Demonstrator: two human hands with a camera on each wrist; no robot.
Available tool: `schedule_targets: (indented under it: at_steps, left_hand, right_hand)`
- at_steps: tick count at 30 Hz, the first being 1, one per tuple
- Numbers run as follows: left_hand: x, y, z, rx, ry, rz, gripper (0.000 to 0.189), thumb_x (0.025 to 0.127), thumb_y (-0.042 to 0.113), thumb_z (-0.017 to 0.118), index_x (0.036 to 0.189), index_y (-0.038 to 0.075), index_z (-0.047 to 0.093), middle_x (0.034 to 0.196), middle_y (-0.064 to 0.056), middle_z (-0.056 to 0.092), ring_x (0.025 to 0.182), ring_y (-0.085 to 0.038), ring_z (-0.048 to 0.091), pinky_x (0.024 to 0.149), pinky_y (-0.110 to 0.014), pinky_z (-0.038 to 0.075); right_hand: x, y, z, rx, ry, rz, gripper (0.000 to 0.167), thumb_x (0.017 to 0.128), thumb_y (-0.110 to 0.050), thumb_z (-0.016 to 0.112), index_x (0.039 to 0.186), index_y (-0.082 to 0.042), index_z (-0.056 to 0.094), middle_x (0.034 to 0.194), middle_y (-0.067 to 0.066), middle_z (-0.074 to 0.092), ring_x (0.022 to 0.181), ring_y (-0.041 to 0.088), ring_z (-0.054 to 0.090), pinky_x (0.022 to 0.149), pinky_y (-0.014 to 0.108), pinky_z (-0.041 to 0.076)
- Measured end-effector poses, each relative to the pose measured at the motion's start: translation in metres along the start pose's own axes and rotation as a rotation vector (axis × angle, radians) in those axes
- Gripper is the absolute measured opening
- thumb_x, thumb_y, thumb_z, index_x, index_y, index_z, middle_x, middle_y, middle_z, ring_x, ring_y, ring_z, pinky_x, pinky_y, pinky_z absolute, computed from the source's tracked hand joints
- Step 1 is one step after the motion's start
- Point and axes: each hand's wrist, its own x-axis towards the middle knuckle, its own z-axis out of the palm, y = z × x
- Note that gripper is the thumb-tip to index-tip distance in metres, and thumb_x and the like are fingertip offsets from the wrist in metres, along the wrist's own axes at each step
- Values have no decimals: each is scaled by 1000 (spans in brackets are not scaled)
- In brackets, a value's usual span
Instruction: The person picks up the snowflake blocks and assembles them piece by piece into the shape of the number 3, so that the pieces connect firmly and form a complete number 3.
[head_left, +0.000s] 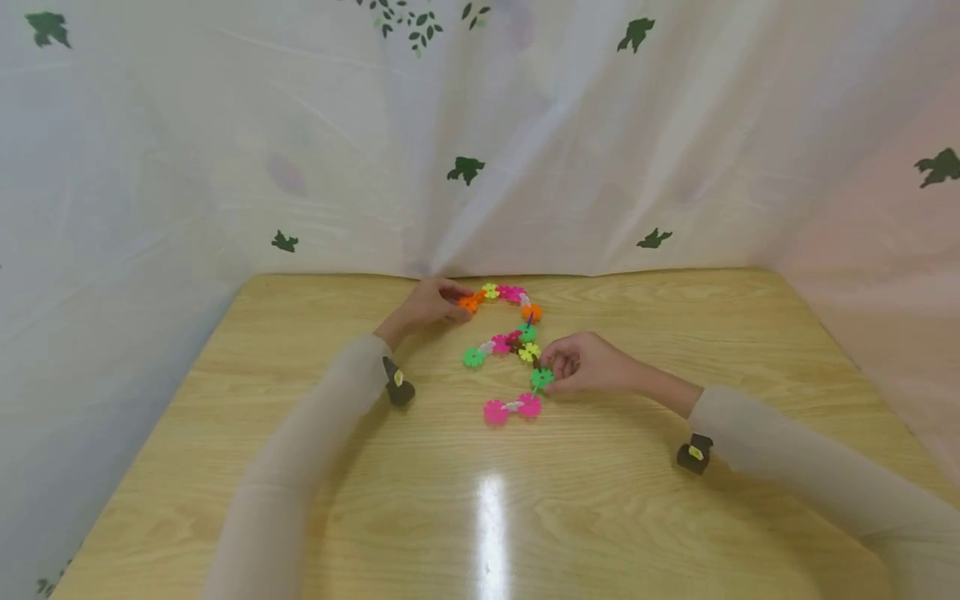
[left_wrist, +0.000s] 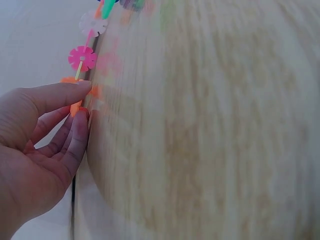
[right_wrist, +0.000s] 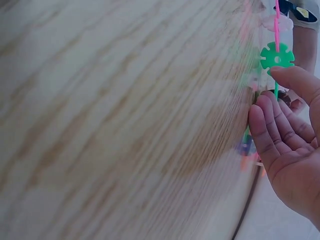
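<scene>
A chain of plastic snowflake discs, slotted together edge to edge, lies on the table in a shape like a figure 3. My left hand (head_left: 427, 310) pinches the orange snowflake disc (head_left: 468, 305) at the chain's upper left end; thumb and fingertips meet around it in the left wrist view, below a pink disc (left_wrist: 82, 59). At the lower right curve, my right hand (head_left: 594, 363) pinches a green snowflake disc (head_left: 542, 380). In the right wrist view the thumb presses that disc's edge, with the fingers underneath. Two pink discs joined by a white one (head_left: 513, 407) form the bottom end.
The wooden table (head_left: 600, 517) ends at the back against a pale curtain (head_left: 555, 192) with dark green bird prints. Both forearms wear beige sleeves (head_left: 802, 450) with black wrist straps (head_left: 695, 454). A light reflection falls on the tabletop near the front.
</scene>
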Motion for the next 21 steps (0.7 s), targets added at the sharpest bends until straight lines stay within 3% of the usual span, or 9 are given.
schedule_targets:
  at_steps: [5,15,21]
  left_hand:
    - [2,0,-1,-23,-18,-16,44,84,9,82,126,4,71,121,-15,68,100,-20,59,77,-20,53]
    - [10,-5,1,-33,-58,-21,43,86,14,82,127,7,71,125,-12,65,103,-20,55,83,-24,50]
    - [11,-5,0,-85,-51,-28,43,86,11,82,127,6,70,124,-13,65,100,-19,54,80,-22,51]
  right_hand:
    - [0,-5,2,-16,9,6,28,82,-9,85,104,1,71,78,4,69,72,10,63,68,22,57]
    - [4,-6,6,-34,-14,37,26,82,-14,85,101,-3,71,78,1,68,71,13,61,66,22,55]
    - [5,-4,6,-28,-8,30,27,83,-15,85,103,-3,71,79,2,68,72,13,62,67,22,56]
